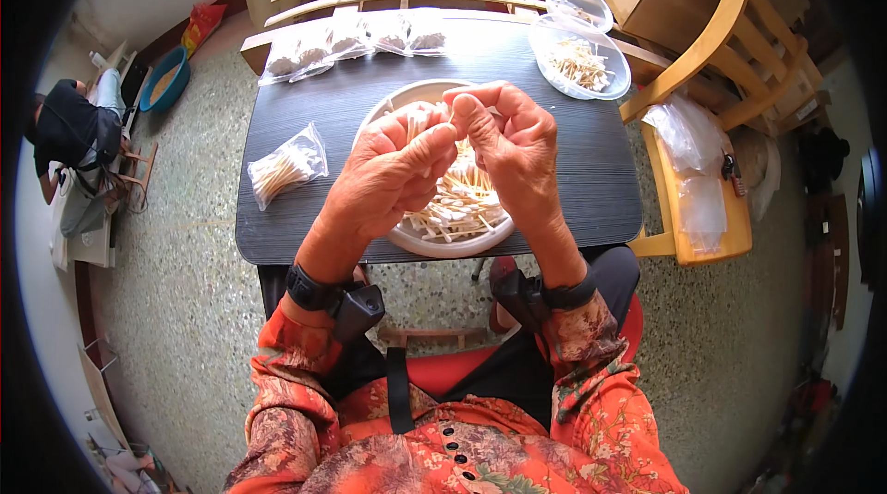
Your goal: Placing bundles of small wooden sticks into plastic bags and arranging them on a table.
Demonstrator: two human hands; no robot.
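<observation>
Your L hand is holding cotton swabs at 12 o'clock, over the bowl; can't tell if your R hand is gripping any. They're prob. feeling light, thin, snappy; best be pinching mid-stick.

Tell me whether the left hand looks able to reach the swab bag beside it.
Probably yes: only bare tabletop lies between left hand and swab bag, though that hand holds swabs.

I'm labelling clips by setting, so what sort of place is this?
Probably a room in a home used as a small workspace: a dark table bears a bowl of cotton swabs, and clear plastic bags lie on a wooden chair.
</observation>
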